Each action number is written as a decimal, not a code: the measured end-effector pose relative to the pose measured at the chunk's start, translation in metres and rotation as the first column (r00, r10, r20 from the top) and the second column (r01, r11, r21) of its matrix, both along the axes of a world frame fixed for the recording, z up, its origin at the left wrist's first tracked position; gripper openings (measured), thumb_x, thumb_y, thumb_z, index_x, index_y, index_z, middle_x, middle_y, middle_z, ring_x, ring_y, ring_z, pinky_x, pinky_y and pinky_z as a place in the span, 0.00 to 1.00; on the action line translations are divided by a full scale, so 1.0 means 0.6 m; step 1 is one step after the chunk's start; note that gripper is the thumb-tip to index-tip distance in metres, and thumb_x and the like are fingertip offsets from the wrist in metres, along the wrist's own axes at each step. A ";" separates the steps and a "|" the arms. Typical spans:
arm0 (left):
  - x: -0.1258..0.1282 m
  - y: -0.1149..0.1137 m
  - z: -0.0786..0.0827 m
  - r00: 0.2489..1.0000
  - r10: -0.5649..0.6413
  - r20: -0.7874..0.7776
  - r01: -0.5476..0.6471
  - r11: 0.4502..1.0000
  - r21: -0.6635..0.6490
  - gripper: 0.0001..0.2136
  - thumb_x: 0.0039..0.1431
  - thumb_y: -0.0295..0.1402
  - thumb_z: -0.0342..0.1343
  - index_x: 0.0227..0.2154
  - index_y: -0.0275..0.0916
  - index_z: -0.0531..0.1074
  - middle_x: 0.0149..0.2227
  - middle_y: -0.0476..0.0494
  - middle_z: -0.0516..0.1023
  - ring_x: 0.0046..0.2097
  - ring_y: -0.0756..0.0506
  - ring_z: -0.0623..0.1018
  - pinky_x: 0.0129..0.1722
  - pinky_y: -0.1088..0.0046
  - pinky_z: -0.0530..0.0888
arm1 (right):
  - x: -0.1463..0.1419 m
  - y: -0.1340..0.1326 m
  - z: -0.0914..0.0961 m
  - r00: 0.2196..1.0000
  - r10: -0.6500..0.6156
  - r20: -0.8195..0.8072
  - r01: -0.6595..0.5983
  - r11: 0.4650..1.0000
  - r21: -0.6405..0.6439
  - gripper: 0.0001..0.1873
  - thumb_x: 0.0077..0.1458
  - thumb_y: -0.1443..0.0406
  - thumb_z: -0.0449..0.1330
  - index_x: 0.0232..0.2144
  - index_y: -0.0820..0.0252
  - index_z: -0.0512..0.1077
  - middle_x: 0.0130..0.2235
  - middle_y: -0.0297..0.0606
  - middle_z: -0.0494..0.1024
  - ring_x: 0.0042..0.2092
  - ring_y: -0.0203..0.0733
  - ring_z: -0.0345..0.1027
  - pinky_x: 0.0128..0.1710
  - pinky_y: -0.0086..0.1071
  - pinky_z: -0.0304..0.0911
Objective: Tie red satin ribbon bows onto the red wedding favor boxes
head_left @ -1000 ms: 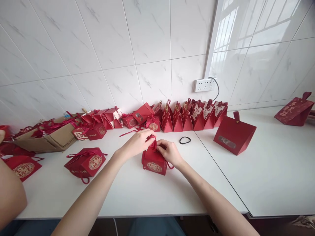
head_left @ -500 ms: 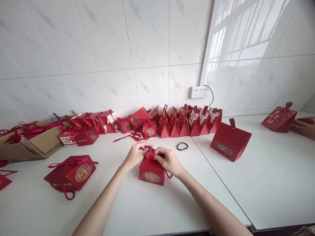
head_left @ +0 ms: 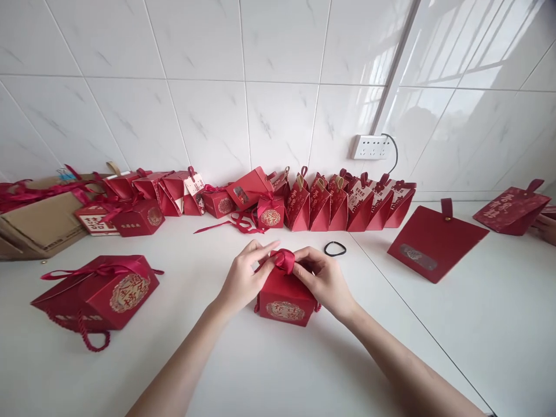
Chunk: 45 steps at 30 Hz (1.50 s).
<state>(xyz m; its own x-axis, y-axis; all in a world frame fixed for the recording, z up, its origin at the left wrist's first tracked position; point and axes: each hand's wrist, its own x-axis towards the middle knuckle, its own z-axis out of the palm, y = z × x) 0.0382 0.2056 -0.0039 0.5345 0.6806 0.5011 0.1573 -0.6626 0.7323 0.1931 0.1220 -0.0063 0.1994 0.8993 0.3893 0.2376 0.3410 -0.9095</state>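
In the middle of the white table stands a red gift box (head_left: 282,295) with a gold medallion on its front and cord at its sides. A shiny red ribbon (head_left: 284,261) is gathered in a loop or knot on its top. My left hand (head_left: 247,272) pinches the ribbon's left side between thumb and fingers, its index finger stretched over the top. From the right, my right hand (head_left: 324,278) pinches the ribbon's other side. The fingers partly hide the ribbon's ends.
A larger red box (head_left: 99,295) with a rope handle sits at left. Behind are a cardboard box (head_left: 47,229) of ribbons, a row of red boxes (head_left: 319,205) and a black band (head_left: 335,249). A red tented box (head_left: 436,243) stands right; another person's hand (head_left: 545,227) is at the far right.
The view has tilted down and moved closer. My left fingers have shifted from the far side of the ribbon to pinch its left side; my right hand stays on it.
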 end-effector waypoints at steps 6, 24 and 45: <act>0.000 -0.005 0.008 0.996 -0.077 0.046 0.077 0.997 0.003 0.09 0.58 0.37 0.54 0.32 0.42 0.77 0.35 0.45 0.71 0.39 0.47 0.73 0.41 0.72 0.71 | 0.001 -0.003 -0.001 0.999 -0.017 0.050 0.018 1.000 -0.015 0.12 0.53 0.56 0.60 0.30 0.59 0.72 0.33 0.38 0.77 0.32 0.38 0.70 0.31 0.30 0.66; 0.005 -0.013 0.016 0.995 -0.103 -0.011 0.100 0.978 -0.183 0.04 0.53 0.30 0.55 0.28 0.39 0.74 0.31 0.49 0.77 0.34 0.48 0.74 0.35 0.74 0.71 | -0.004 -0.007 0.005 0.998 -0.045 -0.042 0.045 0.999 -0.005 0.16 0.50 0.53 0.63 0.28 0.58 0.66 0.29 0.35 0.73 0.29 0.36 0.67 0.26 0.28 0.63; 0.012 -0.019 0.012 0.982 -0.183 0.053 0.190 0.921 -0.340 0.13 0.57 0.42 0.51 0.29 0.39 0.76 0.38 0.42 0.74 0.43 0.43 0.73 0.36 0.70 0.71 | 0.012 -0.006 0.017 0.998 -0.042 0.050 0.044 0.999 -0.031 0.12 0.52 0.56 0.62 0.28 0.57 0.70 0.28 0.34 0.75 0.29 0.37 0.69 0.26 0.29 0.64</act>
<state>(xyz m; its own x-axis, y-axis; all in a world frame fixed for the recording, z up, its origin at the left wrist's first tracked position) 0.0451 0.1943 0.0034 0.6612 0.7011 0.2670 0.0384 -0.3871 0.9212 0.2002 0.1186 0.0041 0.2194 0.9023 0.3712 0.2968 0.3007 -0.9064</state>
